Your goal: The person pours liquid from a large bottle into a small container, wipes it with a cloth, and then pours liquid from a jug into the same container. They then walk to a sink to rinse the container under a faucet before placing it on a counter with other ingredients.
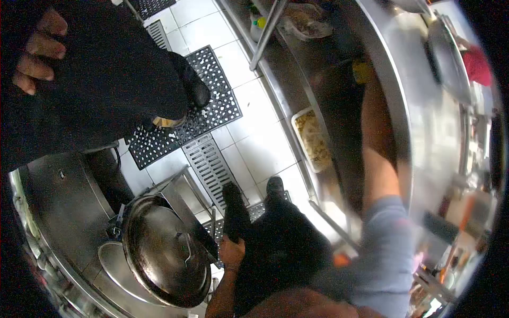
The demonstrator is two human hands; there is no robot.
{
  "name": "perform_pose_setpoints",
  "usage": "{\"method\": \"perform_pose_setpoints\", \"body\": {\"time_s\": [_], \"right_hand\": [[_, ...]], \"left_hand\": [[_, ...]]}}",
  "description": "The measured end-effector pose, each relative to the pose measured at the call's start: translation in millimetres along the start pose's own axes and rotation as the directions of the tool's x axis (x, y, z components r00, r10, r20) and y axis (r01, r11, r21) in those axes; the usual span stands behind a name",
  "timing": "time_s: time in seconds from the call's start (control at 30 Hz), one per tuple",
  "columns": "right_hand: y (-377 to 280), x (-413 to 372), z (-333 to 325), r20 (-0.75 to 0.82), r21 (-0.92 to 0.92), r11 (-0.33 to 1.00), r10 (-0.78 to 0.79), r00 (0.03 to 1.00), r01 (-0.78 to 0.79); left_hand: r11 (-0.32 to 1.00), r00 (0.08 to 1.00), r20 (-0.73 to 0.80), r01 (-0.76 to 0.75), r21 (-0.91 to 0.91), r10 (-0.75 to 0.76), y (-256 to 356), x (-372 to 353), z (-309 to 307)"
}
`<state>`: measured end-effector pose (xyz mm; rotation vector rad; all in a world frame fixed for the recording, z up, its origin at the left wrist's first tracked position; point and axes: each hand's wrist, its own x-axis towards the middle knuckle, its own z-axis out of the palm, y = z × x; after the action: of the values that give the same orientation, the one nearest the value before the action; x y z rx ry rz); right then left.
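Note:
My right arm stretches under the steel counter, and my right hand (pixel 369 87) is deep in shadow there, its fingers hidden. A small yellow item (pixel 361 71) shows right at that hand; I cannot tell whether it is held. Low at my side, beside my dark trouser leg and the edge of the steel cooking unit, is my left hand (pixel 232 252), its fingers curled in and what is inside them hidden. Below my right arm's reach, a white tray of pale, yellowish food (pixel 313 139) sits on the lower shelf.
A large lidded pot (pixel 165 252) stands on the left beside a steel surface (pixel 58 196). Another person in dark clothes (pixel 106 79) stands at the upper left on a perforated black mat (pixel 222 106). A floor drain grate (pixel 208 167) crosses the white tiles. A plastic bag (pixel 305 21) lies under the counter.

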<state>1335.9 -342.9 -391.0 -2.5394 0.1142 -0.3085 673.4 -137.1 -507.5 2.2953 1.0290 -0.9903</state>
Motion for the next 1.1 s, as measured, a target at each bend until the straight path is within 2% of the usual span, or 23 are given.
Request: {"method": "perform_pose_setpoints", "body": {"time_s": [0.1,0.2,0.23,0.3,0.37,0.43,0.47,0.53,0.6,0.67,0.7,0.73,0.8,0.83,0.87,0.9,0.93,0.97,1.0,1.03,1.07,1.1], "right_hand": [[-4,-44,0,0.057,0.006,1.000,0.024,0.998,-0.024],[-14,-120,-4,0.178,0.045,0.993,0.097,0.979,-0.107],[-24,-155,-6,0.224,0.067,0.991,0.097,0.970,-0.115],[-30,-232,-10,0.214,0.096,0.995,-0.052,0.975,0.032],[-36,-312,-40,0.192,0.111,0.976,-0.208,0.959,0.189],[-51,-379,-95,0.316,0.223,0.975,-0.094,0.944,0.022],[-56,-405,-125,0.398,0.222,0.971,-0.009,0.917,-0.087],[-43,-452,-175,0.423,0.166,0.986,-0.043,0.905,-0.031],[-35,-484,-223,0.475,0.092,0.996,-0.023,0.880,-0.023],[-26,-503,-276,0.546,-0.017,0.998,0.064,0.835,-0.065],[-27,-508,-302,0.439,-0.018,0.998,-0.042,0.897,0.056],[-23,-517,-323,0.376,-0.062,0.997,-0.008,0.927,0.034],[-23,-527,-362,0.281,-0.091,0.995,0.065,0.957,-0.040],[-26,-530,-385,0.253,-0.082,0.993,0.108,0.961,-0.090],[-17,-540,-392,0.156,-0.104,0.990,0.110,0.982,-0.095],[-12,-546,-405,0.128,-0.126,0.983,0.149,0.981,-0.133],[-8,-550,-418,0.102,-0.145,0.975,0.182,0.978,-0.167],[-2,-553,-429,0.079,-0.160,0.967,0.212,0.974,-0.198],[9,-557,-433,-0.020,-0.102,0.954,0.281,0.960,-0.281],[20,-560,-436,-0.108,-0.036,0.934,0.349,0.931,-0.355],[26,-557,-447,-0.227,0.024,0.939,0.340,0.913,-0.343],[29,-548,-464,-0.236,0.058,0.928,0.372,0.898,-0.369]], "left_hand": [[0.998,0.999,0.032,0.030,0.061,-0.032,-9,2,15],[0.997,0.998,-0.005,-0.056,0.044,0.056,-23,4,31],[0.995,0.996,0.023,-0.082,0.058,0.081,-27,8,38],[0.988,0.991,0.077,-0.120,0.100,0.113,-46,18,55],[0.957,0.966,0.073,-0.255,0.137,0.247,-52,34,74],[0.888,0.922,0.044,-0.383,0.253,0.385,-50,21,47],[0.830,0.887,0.019,-0.438,0.345,0.460,-26,7,21],[0.825,0.803,-0.193,-0.558,0.090,0.564,5,-5,-11],[0.726,0.727,-0.243,-0.678,-0.113,0.642,69,-46,-93],[0.615,0.641,-0.327,-0.765,-0.190,0.695,134,-87,-153],[0.516,0.579,-0.356,-0.815,-0.263,0.733,164,-110,-177],[0.408,0.519,-0.391,-0.850,-0.334,0.761,195,-131,-195],[0.104,0.253,-0.463,-0.941,-0.323,0.850,252,-164,-219],[0.068,0.206,-0.409,-0.942,-0.328,0.889,276,-184,-228],[0.034,0.160,-0.354,-0.941,-0.336,0.921,299,-205,-238],[0.039,0.135,-0.249,-0.933,-0.357,0.959,319,-227,-248],[-0.100,0.012,-0.289,-0.924,-0.370,0.957,339,-234,-240],[-0.144,-0.065,-0.254,-0.941,-0.307,0.965,357,-244,-236],[-0.188,-0.136,-0.215,-0.951,-0.244,0.967,373,-253,-233],[-0.155,-0.102,-0.189,-0.944,-0.291,0.977,387,-257,-224],[-0.120,-0.067,-0.164,-0.934,-0.336,0.984,401,-258,-210],[-0.082,-0.032,-0.137,-0.922,-0.379,0.990,413,-259,-200]]}}
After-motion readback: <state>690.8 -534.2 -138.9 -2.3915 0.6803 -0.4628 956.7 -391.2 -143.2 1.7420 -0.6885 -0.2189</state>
